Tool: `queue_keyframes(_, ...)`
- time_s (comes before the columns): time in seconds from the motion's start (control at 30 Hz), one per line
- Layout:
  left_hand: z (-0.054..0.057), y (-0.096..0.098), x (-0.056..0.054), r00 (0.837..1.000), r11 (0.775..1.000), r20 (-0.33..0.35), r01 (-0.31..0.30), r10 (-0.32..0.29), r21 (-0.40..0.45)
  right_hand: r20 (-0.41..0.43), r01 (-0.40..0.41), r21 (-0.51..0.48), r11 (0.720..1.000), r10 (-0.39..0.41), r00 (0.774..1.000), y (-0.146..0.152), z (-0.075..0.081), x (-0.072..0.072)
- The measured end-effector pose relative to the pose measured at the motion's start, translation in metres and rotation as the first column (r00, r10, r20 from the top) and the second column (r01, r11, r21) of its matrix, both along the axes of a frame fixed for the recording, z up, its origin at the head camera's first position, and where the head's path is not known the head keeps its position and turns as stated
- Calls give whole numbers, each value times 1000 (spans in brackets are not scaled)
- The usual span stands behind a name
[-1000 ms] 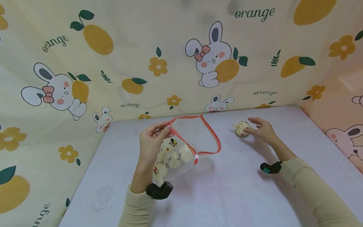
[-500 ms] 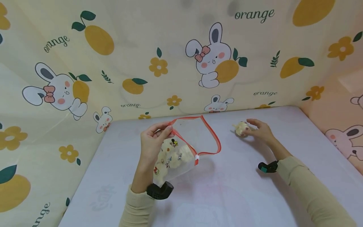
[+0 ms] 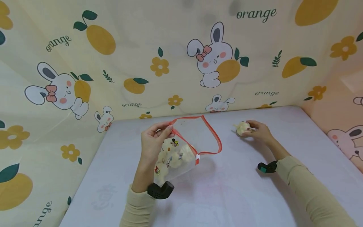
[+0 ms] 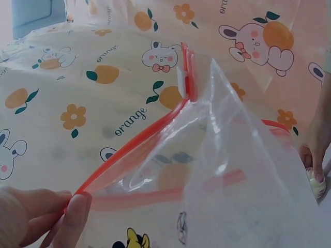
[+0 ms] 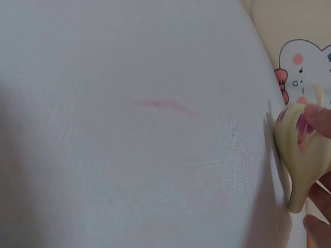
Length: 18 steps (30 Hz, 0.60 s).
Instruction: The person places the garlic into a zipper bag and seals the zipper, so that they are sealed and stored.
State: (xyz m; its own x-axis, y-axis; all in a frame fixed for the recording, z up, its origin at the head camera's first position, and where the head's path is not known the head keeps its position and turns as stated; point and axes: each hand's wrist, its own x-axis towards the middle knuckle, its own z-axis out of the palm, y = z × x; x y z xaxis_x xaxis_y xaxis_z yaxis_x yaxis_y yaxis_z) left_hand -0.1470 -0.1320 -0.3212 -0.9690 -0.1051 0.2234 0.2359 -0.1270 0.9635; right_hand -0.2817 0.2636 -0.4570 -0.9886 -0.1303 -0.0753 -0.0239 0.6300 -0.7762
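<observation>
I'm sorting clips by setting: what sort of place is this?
Probably a makeshift tabletop recording booth: a pale table, patterned sheeting with rabbits and oranges behind and at both sides, and wrist-worn cameras.

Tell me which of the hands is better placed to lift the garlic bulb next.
The right, I'd judge: the right hand has its thumb and fingers on the garlic bulb, while the left hand is farther off and pinches the edge of the red-rimmed bag.
</observation>
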Motion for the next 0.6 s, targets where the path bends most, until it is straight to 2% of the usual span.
queue_keyframes(0.6, 0, 0, 0, 1000, 1000, -3, 3, -3, 6, 17, 7, -26, 1000, -6, 1000, -2, -1, 0)
